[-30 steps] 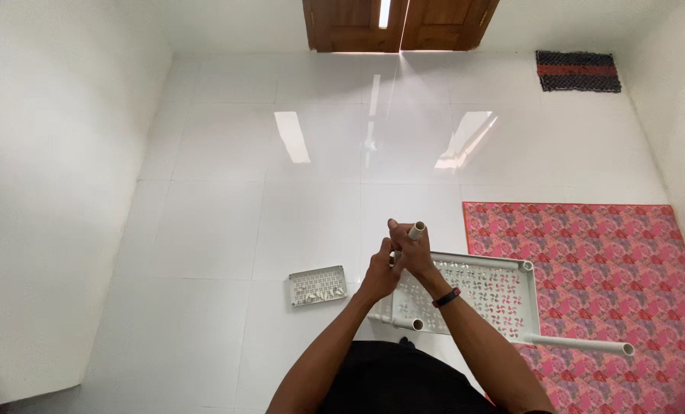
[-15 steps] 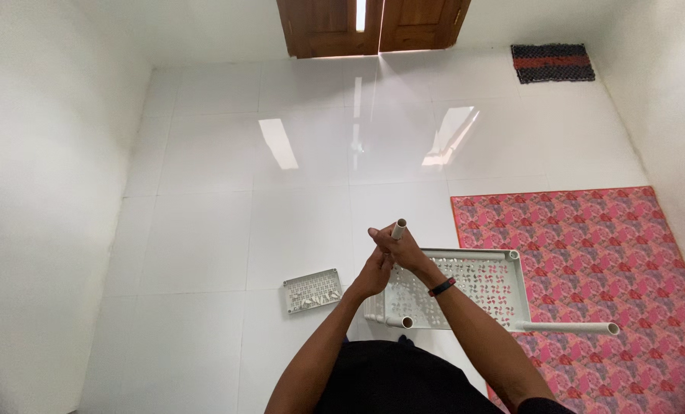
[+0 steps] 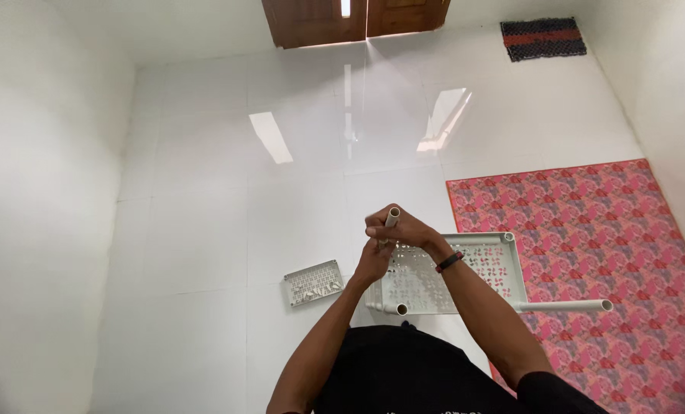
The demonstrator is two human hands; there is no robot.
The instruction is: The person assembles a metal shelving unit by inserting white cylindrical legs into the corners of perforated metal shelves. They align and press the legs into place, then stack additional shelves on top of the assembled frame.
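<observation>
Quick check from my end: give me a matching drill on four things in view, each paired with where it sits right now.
Things:
1. white tube
2. perforated shelf panel
3. small grey tray
4. dark striped doormat

Places:
A. on the white floor, to the left of the hands
B. far corner, near the wooden door
C. gripped between the left hand and right hand
D. below the hands, partly over the pink rug

Pairs: 1-C, 2-D, 3-A, 4-B
</observation>
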